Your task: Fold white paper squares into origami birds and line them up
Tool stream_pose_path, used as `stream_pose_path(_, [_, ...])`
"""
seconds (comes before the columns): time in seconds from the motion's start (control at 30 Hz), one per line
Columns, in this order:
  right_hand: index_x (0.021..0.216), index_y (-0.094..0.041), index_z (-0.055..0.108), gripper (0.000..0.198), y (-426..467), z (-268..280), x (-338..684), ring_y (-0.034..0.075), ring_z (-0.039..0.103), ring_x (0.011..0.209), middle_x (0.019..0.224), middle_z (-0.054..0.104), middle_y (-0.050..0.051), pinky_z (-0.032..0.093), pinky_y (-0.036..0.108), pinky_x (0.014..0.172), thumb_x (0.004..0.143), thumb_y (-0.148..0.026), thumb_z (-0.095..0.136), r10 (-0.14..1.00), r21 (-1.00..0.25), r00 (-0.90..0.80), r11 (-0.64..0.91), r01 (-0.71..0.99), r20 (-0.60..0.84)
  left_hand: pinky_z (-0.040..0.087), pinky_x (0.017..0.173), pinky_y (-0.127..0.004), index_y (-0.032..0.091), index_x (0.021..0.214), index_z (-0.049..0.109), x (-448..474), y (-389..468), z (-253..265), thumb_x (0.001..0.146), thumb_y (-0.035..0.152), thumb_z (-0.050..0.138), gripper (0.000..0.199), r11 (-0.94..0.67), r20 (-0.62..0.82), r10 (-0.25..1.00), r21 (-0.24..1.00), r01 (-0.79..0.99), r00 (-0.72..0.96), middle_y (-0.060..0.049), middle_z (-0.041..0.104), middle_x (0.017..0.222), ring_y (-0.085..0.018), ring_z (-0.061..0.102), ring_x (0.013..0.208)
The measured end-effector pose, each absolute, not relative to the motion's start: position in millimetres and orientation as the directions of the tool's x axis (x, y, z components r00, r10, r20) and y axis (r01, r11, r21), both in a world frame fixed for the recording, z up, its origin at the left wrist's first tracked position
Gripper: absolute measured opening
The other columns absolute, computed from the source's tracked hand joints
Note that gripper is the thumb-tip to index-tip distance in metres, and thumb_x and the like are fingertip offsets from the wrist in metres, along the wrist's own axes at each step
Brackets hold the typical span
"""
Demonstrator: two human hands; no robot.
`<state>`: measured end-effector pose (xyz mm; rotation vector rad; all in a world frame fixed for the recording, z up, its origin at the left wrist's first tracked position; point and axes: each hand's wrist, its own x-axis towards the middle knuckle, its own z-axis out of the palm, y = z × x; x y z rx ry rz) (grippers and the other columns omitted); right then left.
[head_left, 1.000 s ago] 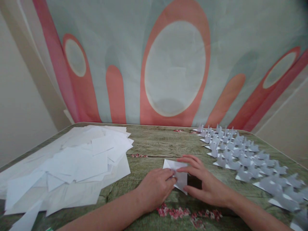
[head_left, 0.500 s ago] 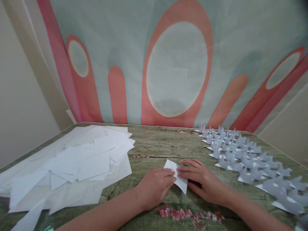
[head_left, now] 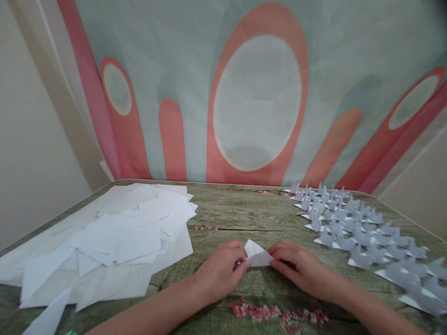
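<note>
A small white piece of folded paper [head_left: 257,257] is held between my two hands at the middle front of the table. My left hand [head_left: 223,265] pinches its left corner between thumb and fingers. On the other side, my right hand [head_left: 295,263] grips the right corner the same way. The paper's near edge is bent up into a flap, and a peak points away from me. My fingertips hide both of its ends.
Loose white sheets [head_left: 122,232] lie in an overlapping heap on the left. Rows of small folded paper figures [head_left: 349,228] stand along the right. The wood-patterned table [head_left: 230,204] has pink flower prints. A patterned cloth [head_left: 195,93] hangs behind it.
The paper lay flatter with my fingers resting over it; now its near edge is lifted and folded. Both hands have shifted to pinch its opposite corners.
</note>
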<state>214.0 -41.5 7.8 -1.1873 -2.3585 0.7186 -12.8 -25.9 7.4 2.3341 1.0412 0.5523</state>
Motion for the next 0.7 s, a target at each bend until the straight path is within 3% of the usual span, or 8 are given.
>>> stream_pose_path(0.23, [0.071, -0.018, 0.054, 0.025, -34.5, -0.9, 208.4, 0.014, 0.051, 0.065, 0.069, 0.055, 0.000, 0.038, 0.024, 0.061, 0.089, -0.031, 0.041, 0.906, -0.650, -0.414, 0.364, 0.667, 0.082, 0.041, 0.068, -0.023, 0.015, 0.065, 0.056, -12.8, -21.6, 6.9, 0.078, 0.018, 0.052, 0.014, -0.487, 0.123, 0.827, 0.646, 0.588, 0.549, -0.002, 0.060, 0.076, -0.014, 0.055, 0.074])
stream_pose_path(0.33, [0.070, -0.018, 0.053, 0.024, -29.6, -7.9, 206.5, 0.014, 0.051, 0.065, 0.070, 0.055, 0.001, 0.038, 0.025, 0.061, 0.088, -0.031, 0.044, 0.932, -0.656, -0.350, 0.323, 0.683, 0.095, 0.044, 0.067, -0.024, 0.016, 0.082, 0.060, -12.6, -21.0, 6.2, 0.077, 0.019, 0.053, 0.009, -0.423, 0.087, 0.853, 0.692, 0.585, 0.514, -0.003, 0.060, 0.083, -0.016, 0.055, 0.079])
stream_pose_path(0.47, [0.071, -0.017, 0.055, 0.022, -23.1, -15.2, 204.6, 0.015, 0.052, 0.067, 0.071, 0.057, 0.002, 0.038, 0.026, 0.061, 0.086, -0.030, 0.045, 0.942, -0.651, -0.317, 0.310, 0.693, 0.111, 0.047, 0.074, -0.024, 0.022, 0.116, 0.049, -12.9, -21.8, 3.4, 0.075, 0.014, 0.053, 0.042, -0.400, 0.116, 0.857, 0.764, 0.507, 0.502, -0.004, 0.057, 0.104, -0.016, 0.054, 0.090])
stream_pose_path(0.57, [0.070, -0.017, 0.055, 0.022, -20.7, -16.0, 201.7, 0.015, 0.051, 0.065, 0.069, 0.056, 0.002, 0.038, 0.026, 0.060, 0.085, -0.029, 0.044, 0.942, -0.622, -0.304, 0.323, 0.713, 0.140, 0.045, 0.084, -0.029, 0.024, 0.123, 0.045, -13.9, -22.7, 2.3, 0.077, 0.014, 0.052, 0.047, -0.478, 0.173, 0.830, 0.712, 0.514, 0.531, -0.005, 0.055, 0.110, -0.017, 0.053, 0.095])
stream_pose_path(0.7, [0.067, -0.017, 0.053, 0.022, -21.0, -13.7, 196.8, 0.015, 0.052, 0.064, 0.068, 0.055, 0.002, 0.037, 0.027, 0.059, 0.085, -0.027, 0.044, 0.943, -0.590, -0.286, 0.330, 0.737, 0.170, 0.043, 0.086, -0.030, 0.024, 0.112, 0.056, -14.4, -24.2, 2.2, 0.081, 0.016, 0.050, 0.032, -0.577, 0.202, 0.776, 0.611, 0.542, 0.598, -0.005, 0.054, 0.102, -0.017, 0.052, 0.094])
